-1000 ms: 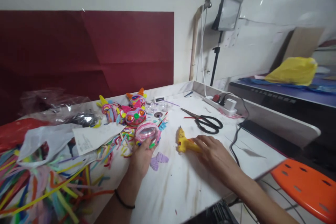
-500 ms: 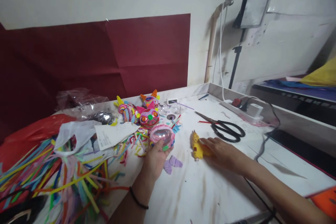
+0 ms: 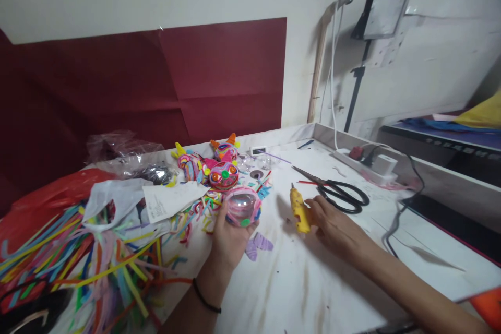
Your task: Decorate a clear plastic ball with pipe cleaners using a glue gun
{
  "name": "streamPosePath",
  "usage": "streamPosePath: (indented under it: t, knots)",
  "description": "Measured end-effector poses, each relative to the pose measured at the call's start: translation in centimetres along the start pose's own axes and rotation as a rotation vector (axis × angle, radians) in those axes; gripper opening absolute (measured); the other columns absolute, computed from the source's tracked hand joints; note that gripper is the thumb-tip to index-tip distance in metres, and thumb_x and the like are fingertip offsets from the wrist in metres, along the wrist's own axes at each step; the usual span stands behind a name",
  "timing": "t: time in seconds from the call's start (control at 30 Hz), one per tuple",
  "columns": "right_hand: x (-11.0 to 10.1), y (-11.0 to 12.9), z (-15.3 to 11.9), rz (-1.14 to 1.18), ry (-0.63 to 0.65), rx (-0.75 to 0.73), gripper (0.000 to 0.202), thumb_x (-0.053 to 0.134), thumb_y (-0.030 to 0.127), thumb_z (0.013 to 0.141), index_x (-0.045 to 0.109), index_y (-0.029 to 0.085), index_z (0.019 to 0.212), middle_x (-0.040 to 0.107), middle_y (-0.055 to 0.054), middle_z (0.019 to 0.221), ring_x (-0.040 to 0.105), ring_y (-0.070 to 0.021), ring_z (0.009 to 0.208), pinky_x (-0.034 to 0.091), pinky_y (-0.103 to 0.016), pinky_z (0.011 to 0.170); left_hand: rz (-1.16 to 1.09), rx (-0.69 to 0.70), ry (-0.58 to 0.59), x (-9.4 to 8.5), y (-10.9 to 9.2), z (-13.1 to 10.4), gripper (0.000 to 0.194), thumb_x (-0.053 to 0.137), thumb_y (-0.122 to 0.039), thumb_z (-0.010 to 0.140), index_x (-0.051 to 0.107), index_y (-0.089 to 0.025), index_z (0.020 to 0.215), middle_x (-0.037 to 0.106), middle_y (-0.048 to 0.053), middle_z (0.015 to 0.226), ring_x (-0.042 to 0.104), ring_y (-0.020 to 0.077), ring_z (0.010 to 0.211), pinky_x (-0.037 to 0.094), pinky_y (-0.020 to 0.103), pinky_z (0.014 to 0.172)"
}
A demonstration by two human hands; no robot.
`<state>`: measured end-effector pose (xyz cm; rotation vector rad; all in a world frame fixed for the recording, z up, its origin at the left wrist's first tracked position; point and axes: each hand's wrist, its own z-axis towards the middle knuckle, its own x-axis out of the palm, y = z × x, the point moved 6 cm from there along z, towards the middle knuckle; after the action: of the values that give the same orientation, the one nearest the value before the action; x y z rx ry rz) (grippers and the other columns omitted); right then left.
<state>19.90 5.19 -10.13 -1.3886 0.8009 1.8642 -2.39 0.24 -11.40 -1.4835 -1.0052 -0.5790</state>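
A clear dome ringed with pink and coloured strips (image 3: 242, 205) rests in my left hand (image 3: 230, 240), whose fingers curl round its underside. My right hand (image 3: 329, 222) grips a yellow glue gun (image 3: 299, 211) by its handle, nozzle pointing up and away, a little above the white table (image 3: 289, 292). Two purple striped pieces (image 3: 259, 245) lie just right of my left wrist. Behind the dome sit decorated animal-like faces, one with a green nose (image 3: 224, 174). Black-handled scissors (image 3: 340, 193) lie open beyond my right hand.
Many coloured pipe cleaners (image 3: 97, 271) spread over the left side, with a white bag (image 3: 113, 201), a card (image 3: 168, 201) and a red bag (image 3: 50, 198) around them. A power strip (image 3: 368, 167) and dark cables run along the right edge.
My right hand has lifted the glue gun off the table and tilted it. The dome in my left hand has shifted slightly, its green spot now at the bottom.
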Motion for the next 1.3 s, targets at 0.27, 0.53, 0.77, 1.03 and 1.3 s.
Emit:
streamPosePath:
  t: [0.27, 0.53, 0.77, 1.03, 1.3]
  knots:
    - [-4.9, 2.4, -3.6, 0.259, -0.373, -0.16, 0.038, 0.043, 0.012, 0.089, 0.042, 0.022, 0.126, 0.047, -0.013, 0.121, 0.061, -0.0224, 0.098, 0.054, -0.03, 0.075, -0.013, -0.039, 0.004, 0.0, 0.0, 0.1, 0.033, 0.049, -0.044, 0.093, 0.064, -0.019, 0.107, 0.071, 0.011, 0.101, 0.068, 0.0281, 0.087, 0.052, 0.041, 0.069]
    - [-7.5, 5.4, -4.2, 0.671, -0.298, -0.149, 0.008, 0.045, 0.027, 0.099, 0.049, 0.025, 0.104, 0.053, -0.005, 0.103, 0.058, -0.0167, 0.09, 0.049, -0.026, 0.075, -0.056, -0.091, 0.054, 0.1, 0.7, 0.0, 0.037, 0.051, -0.044, 0.092, 0.063, -0.018, 0.116, 0.072, 0.011, 0.1, 0.067, 0.0276, 0.088, 0.052, 0.04, 0.07]
    - [-5.9, 5.5, -4.0, 0.95, -0.105, -0.057, 0.018, 0.047, 0.039, 0.098, 0.051, 0.023, 0.091, 0.058, -0.004, 0.099, 0.06, -0.0193, 0.089, 0.051, -0.029, 0.076, -0.077, -0.113, 0.081, 0.5, 0.8, -0.2, 0.041, 0.046, -0.043, 0.095, 0.06, -0.016, 0.122, 0.07, 0.015, 0.11, 0.067, 0.0291, 0.098, 0.051, 0.04, 0.079]
    - [-6.5, 5.5, -2.9, 1.077, -0.039, 0.004, 0.031, 0.052, 0.052, 0.093, 0.063, 0.023, 0.097, 0.066, -0.006, 0.096, 0.063, -0.0233, 0.091, 0.052, -0.031, 0.076, -0.037, -0.112, 0.096, 0.4, 0.8, -0.2, 0.042, 0.049, -0.046, 0.093, 0.06, -0.016, 0.121, 0.071, 0.014, 0.102, 0.068, 0.0279, 0.087, 0.051, 0.039, 0.07]
    - [-5.9, 5.0, -2.5, 1.159, 0.02, 0.041, 0.034, 0.055, 0.053, 0.091, 0.067, 0.022, 0.1, 0.065, -0.002, 0.084, 0.062, -0.0194, 0.08, 0.052, -0.032, 0.076, -0.029, -0.101, 0.105, 0.6, 0.6, -0.3, 0.041, 0.054, -0.046, 0.09, 0.06, -0.018, 0.119, 0.071, 0.011, 0.099, 0.068, 0.026, 0.084, 0.052, 0.036, 0.066]
